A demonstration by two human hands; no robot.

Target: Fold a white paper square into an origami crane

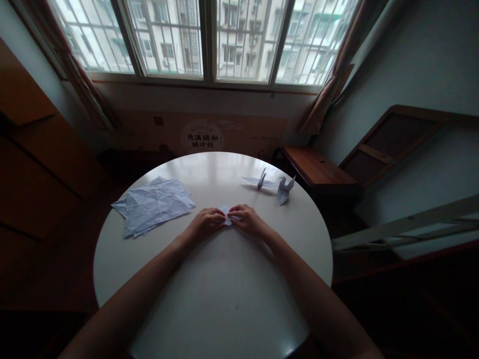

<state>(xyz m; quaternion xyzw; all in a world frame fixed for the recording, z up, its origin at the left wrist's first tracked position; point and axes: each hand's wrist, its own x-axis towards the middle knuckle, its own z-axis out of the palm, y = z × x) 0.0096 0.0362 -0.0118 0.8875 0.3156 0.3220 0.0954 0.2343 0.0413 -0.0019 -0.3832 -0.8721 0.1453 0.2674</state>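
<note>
Between my two hands, at the middle of the white round table [220, 279], is a small piece of folded white paper [227, 219]. The fingers of my left hand [208, 221] pinch its left side. From the other side, my right hand [245, 218] grips it with thumb and fingers close together. My fingers cover much of the paper, so its exact folded shape is hidden. Beyond my right hand stand two folded paper cranes, one with a long wing spread [262, 180] and one more upright [285, 190].
Several creased white paper sheets [159, 204] lie in a loose pile at the table's left. A brown wooden bench [318, 167] stands past the table's right rim. A large printed box [239, 124] is beneath the barred window. Wooden cabinets [41, 164] stand at left.
</note>
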